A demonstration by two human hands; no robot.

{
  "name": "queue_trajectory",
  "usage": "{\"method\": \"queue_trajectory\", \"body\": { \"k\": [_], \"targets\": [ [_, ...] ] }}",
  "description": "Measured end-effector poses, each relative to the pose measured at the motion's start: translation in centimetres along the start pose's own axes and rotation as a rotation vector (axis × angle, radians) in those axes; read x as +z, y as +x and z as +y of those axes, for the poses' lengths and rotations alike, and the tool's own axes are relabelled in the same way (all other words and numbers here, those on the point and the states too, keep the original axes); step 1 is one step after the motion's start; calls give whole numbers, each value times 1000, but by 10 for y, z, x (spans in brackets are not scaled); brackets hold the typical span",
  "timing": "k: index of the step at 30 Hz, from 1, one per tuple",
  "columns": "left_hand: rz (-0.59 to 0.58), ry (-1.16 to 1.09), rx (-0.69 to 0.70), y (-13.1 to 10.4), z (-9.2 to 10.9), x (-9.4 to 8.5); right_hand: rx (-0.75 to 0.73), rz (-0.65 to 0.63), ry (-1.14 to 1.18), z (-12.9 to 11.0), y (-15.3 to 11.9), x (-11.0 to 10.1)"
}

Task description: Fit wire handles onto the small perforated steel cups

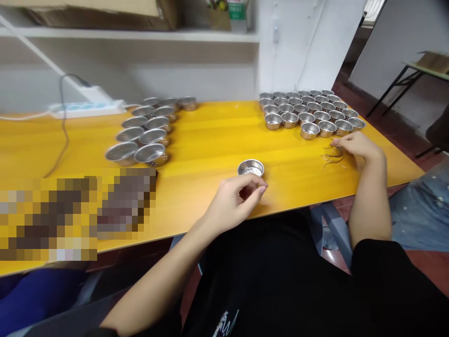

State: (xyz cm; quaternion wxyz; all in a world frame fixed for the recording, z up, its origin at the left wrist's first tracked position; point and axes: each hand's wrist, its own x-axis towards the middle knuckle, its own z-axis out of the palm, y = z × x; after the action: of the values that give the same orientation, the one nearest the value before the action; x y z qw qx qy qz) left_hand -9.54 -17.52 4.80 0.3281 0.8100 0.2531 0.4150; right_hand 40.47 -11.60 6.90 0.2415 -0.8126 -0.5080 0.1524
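A single small metal cup with holes in its base [250, 167] stands upright on the yellow table [210, 140], right beyond my left hand [235, 200]. That hand is closed in a loose pinch, thumb and forefinger close together; whatever may be between them is too small to make out. Farther right, my right hand [356, 144] is pinched at the upper end of a small heap of thin, curved copper-coloured wires [334, 157]. A wire end shows at its fingertips. Part of the cup's near side is hidden behind my left hand.
Rows of like cups stand at the back right [301, 107] and on the left [150, 152]. A white power strip [87, 108] with a dark cable lies at the back left. Blurred-out items [122, 201] lie front left. Another person's blue clothing [42, 299] shows below them.
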Motion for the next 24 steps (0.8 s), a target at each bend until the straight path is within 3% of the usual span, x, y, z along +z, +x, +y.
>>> {"method": "queue_trajectory", "body": {
  "k": [6, 10, 13, 19, 24],
  "targets": [
    [340, 94, 128, 1, -19, -11, 29, -36, 90, 2, -5, -3],
    [456, 244, 127, 0, -46, -13, 20, -65, 122, 8, -6, -3],
    [361, 329, -5, -4, -64, -11, 31, -37, 134, 9, -7, -3],
    [-46, 227, -280, -6, -72, -6, -46, -51, 196, 13, -2, -6],
    [-47, 158, -355, -1, -66, -2, -174, -97, 275, 1, 2, -5]
  ]
}}
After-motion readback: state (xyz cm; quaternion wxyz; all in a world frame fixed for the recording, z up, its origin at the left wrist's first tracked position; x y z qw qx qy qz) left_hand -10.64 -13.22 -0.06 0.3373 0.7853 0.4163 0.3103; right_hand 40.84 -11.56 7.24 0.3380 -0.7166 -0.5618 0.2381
